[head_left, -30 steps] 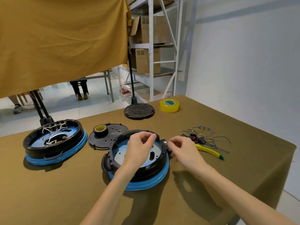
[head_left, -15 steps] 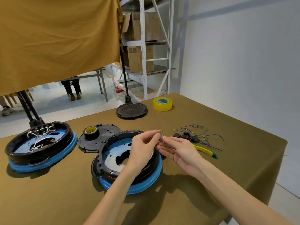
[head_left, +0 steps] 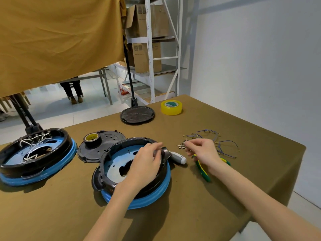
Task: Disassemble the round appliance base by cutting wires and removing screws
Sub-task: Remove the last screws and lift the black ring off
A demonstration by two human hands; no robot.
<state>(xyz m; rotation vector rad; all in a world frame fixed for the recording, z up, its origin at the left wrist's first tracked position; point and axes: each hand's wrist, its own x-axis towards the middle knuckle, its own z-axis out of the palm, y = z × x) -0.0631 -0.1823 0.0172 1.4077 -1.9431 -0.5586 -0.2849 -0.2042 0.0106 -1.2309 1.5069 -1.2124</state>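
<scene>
Since half a second ago our two hands have parted: the right hand [head_left: 203,150] has swung out over the small metal connectors [head_left: 181,146] beside the cut wires [head_left: 224,145], fingers pinched together, seemingly on a tiny piece too small for us to make out. Our left hand [head_left: 147,162] rests on the round appliance base [head_left: 121,171], its curled fingertips at the far rim; whether they grip anything we cannot tell. That base sits near us at the worktop's [head_left: 173,223] middle, blue ring underneath. Just right of it lie a grey screwdriver [head_left: 178,158] and green-yellow pliers [head_left: 202,171]. Left stands a second base [head_left: 34,153]. Beyond are a black cover [head_left: 107,145] carrying a tape roll [head_left: 92,138], a black disc [head_left: 137,114] and yellow tape [head_left: 171,107].
</scene>
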